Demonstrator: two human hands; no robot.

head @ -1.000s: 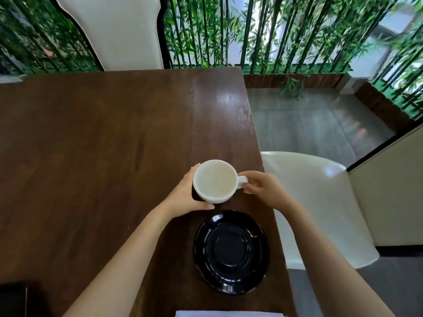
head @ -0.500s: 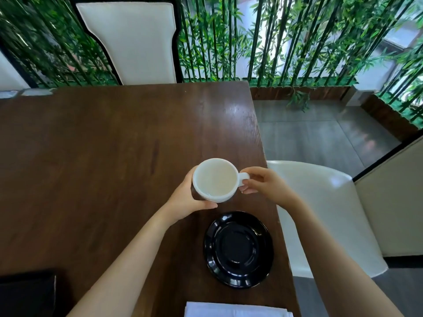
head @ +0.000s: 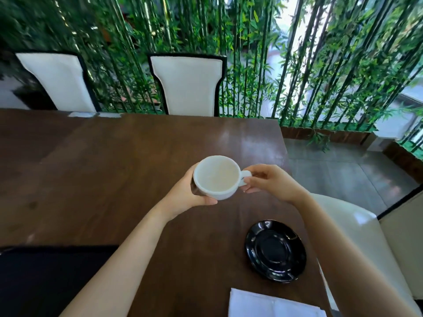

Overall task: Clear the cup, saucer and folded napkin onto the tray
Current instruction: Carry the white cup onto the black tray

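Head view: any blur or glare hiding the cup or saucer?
Head view: the cup is sharp in both hands; the saucer shows only small highlights; glare streaks the far table; the bamboo at top left is motion-blurred.

Bright daylight enters from behind the green bamboo screen [head: 263, 65], leaving pale glare on the dark brown wooden table [head: 240, 138] and glossy black saucer [head: 275, 250]. Wide-angle bending warps the edges; upper-left foliage looks smeared, possibly from motion.
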